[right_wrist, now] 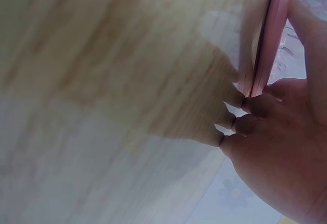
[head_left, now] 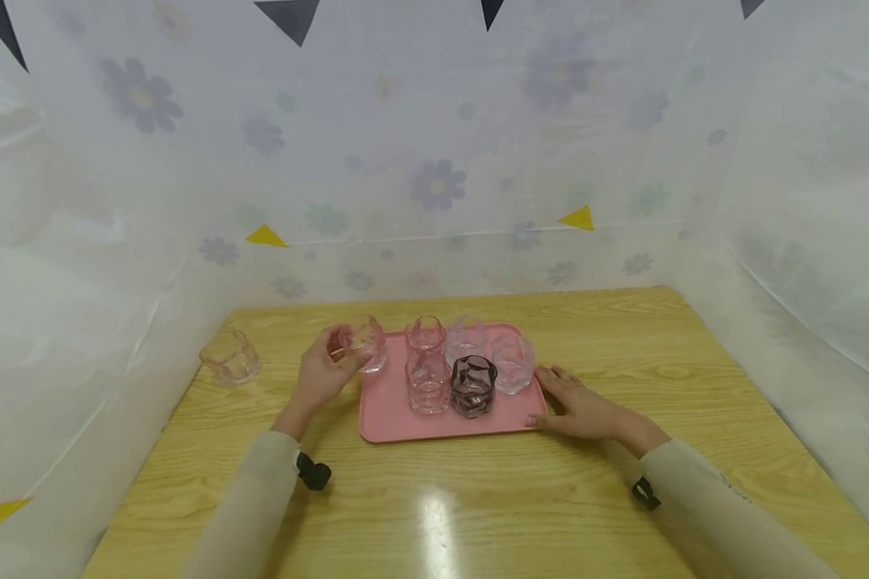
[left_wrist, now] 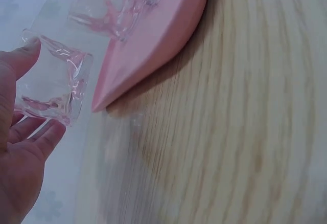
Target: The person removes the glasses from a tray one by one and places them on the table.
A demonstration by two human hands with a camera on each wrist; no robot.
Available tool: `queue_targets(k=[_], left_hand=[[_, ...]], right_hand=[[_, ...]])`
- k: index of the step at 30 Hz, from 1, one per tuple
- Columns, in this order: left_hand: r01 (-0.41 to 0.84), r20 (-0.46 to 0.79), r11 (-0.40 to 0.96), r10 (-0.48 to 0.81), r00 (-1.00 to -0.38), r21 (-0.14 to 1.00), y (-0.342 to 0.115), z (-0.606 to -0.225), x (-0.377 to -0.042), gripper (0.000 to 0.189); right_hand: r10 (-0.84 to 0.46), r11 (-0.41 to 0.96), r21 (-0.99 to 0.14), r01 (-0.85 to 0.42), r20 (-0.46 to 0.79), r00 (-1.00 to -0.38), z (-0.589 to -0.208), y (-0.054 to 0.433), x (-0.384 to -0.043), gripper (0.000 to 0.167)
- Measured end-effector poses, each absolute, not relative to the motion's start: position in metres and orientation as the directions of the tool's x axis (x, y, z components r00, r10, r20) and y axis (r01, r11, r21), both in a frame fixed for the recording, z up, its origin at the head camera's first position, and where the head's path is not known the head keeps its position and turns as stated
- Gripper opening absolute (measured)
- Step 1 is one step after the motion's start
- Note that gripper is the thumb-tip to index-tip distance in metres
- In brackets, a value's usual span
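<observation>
My left hand (head_left: 322, 371) holds a clear pinkish glass (head_left: 365, 346) between thumb and fingers, at the left rim of a pink tray (head_left: 384, 414). In the left wrist view the held glass (left_wrist: 53, 78) looks tipped beside the tray edge (left_wrist: 148, 60). On the tray stand two pink-tinted glasses, the nearer glass (head_left: 428, 384) in front of the farther (head_left: 426, 331). To their right are a dark smoky glass (head_left: 474, 388) and two clear glasses, one at the back (head_left: 467, 338), one at the right (head_left: 513, 363). My right hand (head_left: 579, 406) touches the tray's right edge, fingers extended.
Another clear, faintly tinted glass (head_left: 232, 359) stands apart on the wooden table (head_left: 376, 507), near its left edge. Patterned pale sheets (head_left: 434, 145) hang behind the table and along both sides.
</observation>
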State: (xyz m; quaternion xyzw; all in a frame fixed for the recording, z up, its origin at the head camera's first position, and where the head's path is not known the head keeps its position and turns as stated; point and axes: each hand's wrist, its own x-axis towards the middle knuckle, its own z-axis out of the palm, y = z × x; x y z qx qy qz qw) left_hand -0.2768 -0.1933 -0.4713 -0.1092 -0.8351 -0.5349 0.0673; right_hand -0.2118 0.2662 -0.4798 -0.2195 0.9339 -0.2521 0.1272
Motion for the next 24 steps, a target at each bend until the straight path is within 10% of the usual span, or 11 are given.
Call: queue_targets(k=[24], left_hand=[[0.088,0.171,0.445,-0.149,-0.974,0.891,-0.268,-0.479,-0.261,0.073]], right_hand=[[-0.472,0.784,-0.515,-0.346,-0.133,-0.872,-0.477,0.265,-0.211,0.101]])
